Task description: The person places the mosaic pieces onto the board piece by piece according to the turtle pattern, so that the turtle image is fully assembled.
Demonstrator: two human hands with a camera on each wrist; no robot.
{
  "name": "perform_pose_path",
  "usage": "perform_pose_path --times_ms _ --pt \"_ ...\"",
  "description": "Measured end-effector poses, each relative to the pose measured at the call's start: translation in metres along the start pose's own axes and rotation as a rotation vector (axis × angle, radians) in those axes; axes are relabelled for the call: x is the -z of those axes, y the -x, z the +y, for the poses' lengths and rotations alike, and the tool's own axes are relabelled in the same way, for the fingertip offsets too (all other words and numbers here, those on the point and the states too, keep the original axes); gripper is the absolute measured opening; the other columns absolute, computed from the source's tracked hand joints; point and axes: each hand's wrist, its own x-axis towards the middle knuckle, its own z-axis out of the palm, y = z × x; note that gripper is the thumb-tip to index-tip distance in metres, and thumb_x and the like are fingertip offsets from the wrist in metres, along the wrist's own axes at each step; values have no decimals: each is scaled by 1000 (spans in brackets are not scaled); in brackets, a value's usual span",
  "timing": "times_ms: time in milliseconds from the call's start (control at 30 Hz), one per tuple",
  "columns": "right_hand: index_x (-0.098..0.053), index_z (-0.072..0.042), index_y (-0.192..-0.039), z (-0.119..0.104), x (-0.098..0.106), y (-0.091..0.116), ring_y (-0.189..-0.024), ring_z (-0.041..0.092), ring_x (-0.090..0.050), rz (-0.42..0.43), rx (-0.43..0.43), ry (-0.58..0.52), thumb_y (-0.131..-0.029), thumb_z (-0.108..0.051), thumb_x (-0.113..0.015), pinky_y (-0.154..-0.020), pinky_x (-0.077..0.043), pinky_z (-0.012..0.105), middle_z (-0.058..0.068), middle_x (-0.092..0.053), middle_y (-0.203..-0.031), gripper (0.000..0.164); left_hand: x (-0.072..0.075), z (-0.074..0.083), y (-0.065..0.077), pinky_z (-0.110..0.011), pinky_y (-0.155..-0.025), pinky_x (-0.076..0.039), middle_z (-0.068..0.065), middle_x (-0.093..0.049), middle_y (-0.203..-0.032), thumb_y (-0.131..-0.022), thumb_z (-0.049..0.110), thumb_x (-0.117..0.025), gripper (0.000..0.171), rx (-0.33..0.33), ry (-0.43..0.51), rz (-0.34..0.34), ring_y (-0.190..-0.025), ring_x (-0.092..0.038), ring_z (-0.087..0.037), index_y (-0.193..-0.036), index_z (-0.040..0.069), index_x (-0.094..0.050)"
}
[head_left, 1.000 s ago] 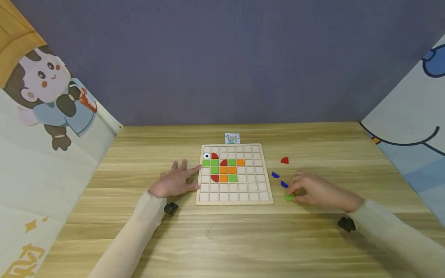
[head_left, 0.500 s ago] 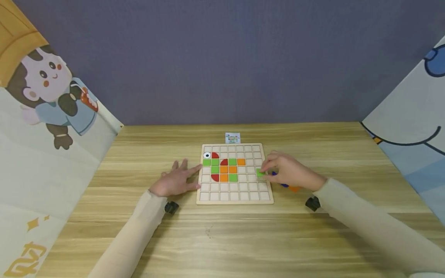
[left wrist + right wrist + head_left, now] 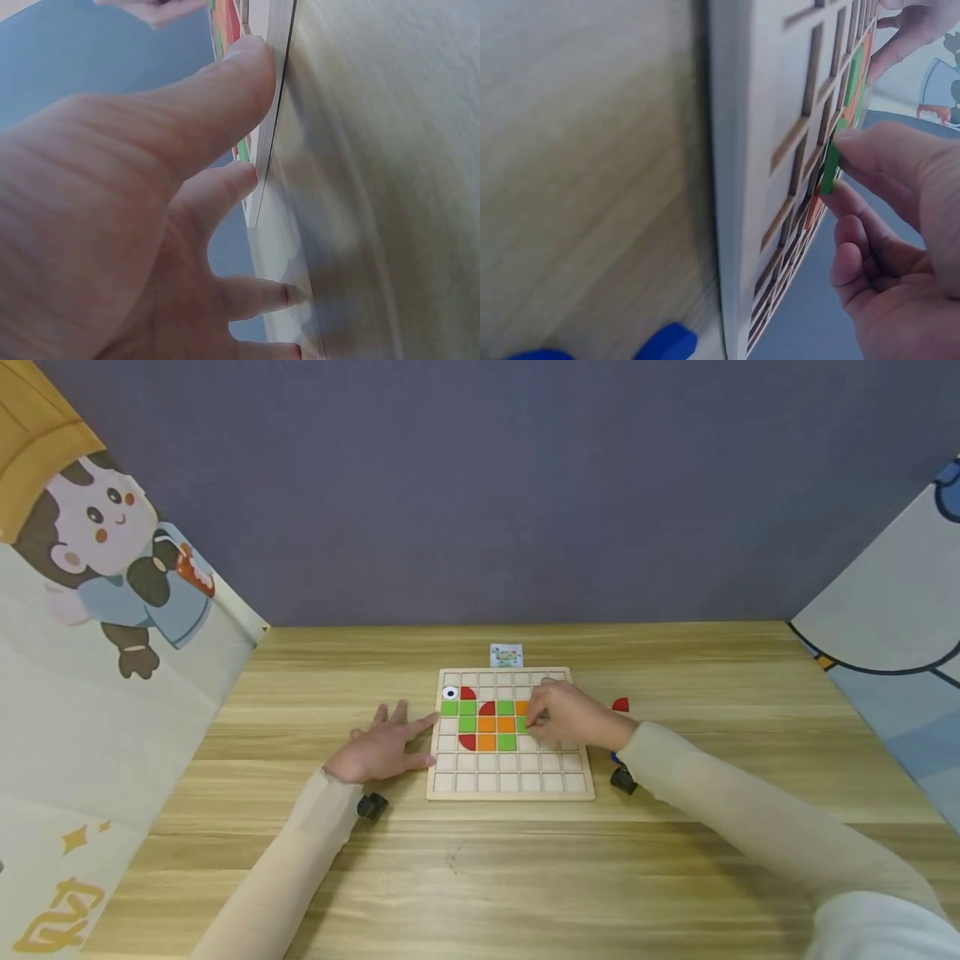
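A wooden grid board (image 3: 510, 797) lies on the table with coloured tiles in its upper left cells: a white eye tile (image 3: 450, 693), red quarter-rounds (image 3: 467, 742), and green and orange squares (image 3: 487, 742). My right hand (image 3: 573, 714) is over the board's middle and pinches a green tile (image 3: 830, 166) between thumb and index finger. That tile is tilted against the grid, right of the orange squares and below the last orange one in the row above. Spread out flat, my left hand (image 3: 382, 750) touches the board's left edge with thumb and index fingertip.
A small printed card (image 3: 506, 655) lies behind the board. Right of it are a red quarter-round (image 3: 620, 703) and blue pieces (image 3: 667, 343), mostly hidden by my right arm in the head view. A dark wall (image 3: 525, 493) rises behind the table.
The right hand picked up the green tile right of the board and carried it left onto the grid. The left hand has stayed at the board's edge.
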Motion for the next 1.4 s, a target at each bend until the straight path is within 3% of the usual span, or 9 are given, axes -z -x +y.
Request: perform_pose_path --times_ms 500,667,700,767,933,1100,1233,1400 --pt "-76 -10 -84 -9 3 1 -80 14 -48 -57 -56 6 -80 -7 -75 -67 -47 27 -5 -57 -84 5 0 -1 0 -80 -88 -13 -22 4 -154 -89 57 -53 74 0 4 -1 -135 2 -51 -151 35 -20" --pt "-76 -8 -93 -8 8 9 -86 15 -51 -44 -66 10 -82 -10 -74 -81 -47 34 -3 -58 -90 11 -1 0 0 -80 -88 -13 -23 4 -154 -89 56 -53 73 -1 10 -1 -135 2 -51 -151 34 -20" --pt "-76 -9 -95 -6 11 12 -88 15 -52 -42 -75 6 -83 -11 -74 -89 -45 37 -3 -58 -92 13 -1 0 0 -80 -88 -13 -23 4 -154 -89 56 -53 73 -1 10 -2 -135 2 -51 -151 34 -20" --pt "-75 -8 -98 -4 18 19 -90 18 -54 -32 -89 -2 -83 -11 -74 -90 -45 39 -2 -58 -95 16 -1 1 0 -80 -88 -14 -23 3 -154 -89 56 -53 73 -2 7 0 -135 2 -51 -151 34 -20" --pt "-74 -6 -102 12 35 44 -90 22 -57 7 -134 -5 -83 -10 -74 -76 -50 38 0 -59 -101 20 -1 0 0 -80 -88 -14 -23 3 -154 -89 56 -53 73 1 -4 1 -135 1 -52 -151 34 -20" --pt "-73 -7 -102 36 46 70 -87 19 -57 24 -197 34 -84 -8 -72 -74 -51 37 -1 -61 -102 18 0 -1 0 -81 -87 -15 -23 4 -154 -89 57 -52 73 6 -10 -2 -135 1 -52 -151 35 -20" --pt "-74 -10 -98 48 54 92 -93 23 -55 -12 -198 83 -81 -5 -74 -79 -50 41 -1 -62 -100 18 0 -1 1 -80 -88 -14 -23 4 -154 -90 56 -53 73 6 -5 -3 -135 2 -52 -151 35 -20" --pt "-75 -20 -96 49 58 118 -101 22 -51 -124 -186 50 -76 -8 -79 -92 -40 50 -6 -62 -105 23 0 0 0 -80 -87 -15 -23 4 -154 -89 56 -53 73 1 -9 -1 -135 1 -52 -151 34 -20"
